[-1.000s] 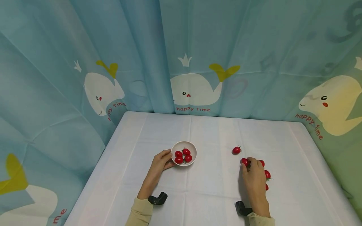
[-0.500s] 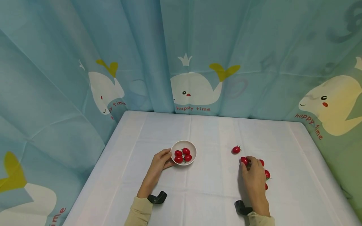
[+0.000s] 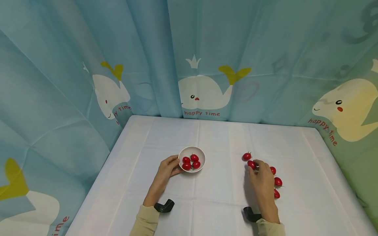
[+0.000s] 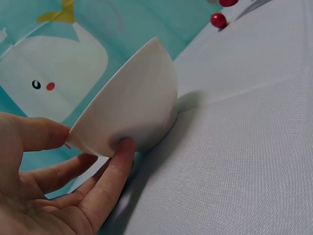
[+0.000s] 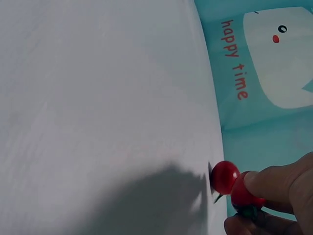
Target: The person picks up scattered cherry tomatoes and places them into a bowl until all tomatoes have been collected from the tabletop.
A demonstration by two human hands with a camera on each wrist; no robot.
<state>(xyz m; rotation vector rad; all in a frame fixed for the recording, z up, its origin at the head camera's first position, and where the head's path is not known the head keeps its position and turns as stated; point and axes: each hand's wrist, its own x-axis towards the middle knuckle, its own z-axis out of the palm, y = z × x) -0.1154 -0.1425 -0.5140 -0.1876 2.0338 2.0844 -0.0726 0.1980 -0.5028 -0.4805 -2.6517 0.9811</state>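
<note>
Tomato (image 3: 251, 164) pinched in right hand (image 3: 262, 180)

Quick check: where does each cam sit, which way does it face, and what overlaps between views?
Head: above the table, looking forward and down; shows left hand gripping the white bowl, right hand pinching a cherry tomato, both sleeves.
Left wrist: low behind the palm, facing the bowl's outer wall; fingers show.
Right wrist: low, facing the whale curtain; fingertips show.
Shared: bowl, pinched tomato, white tablecloth.
</note>
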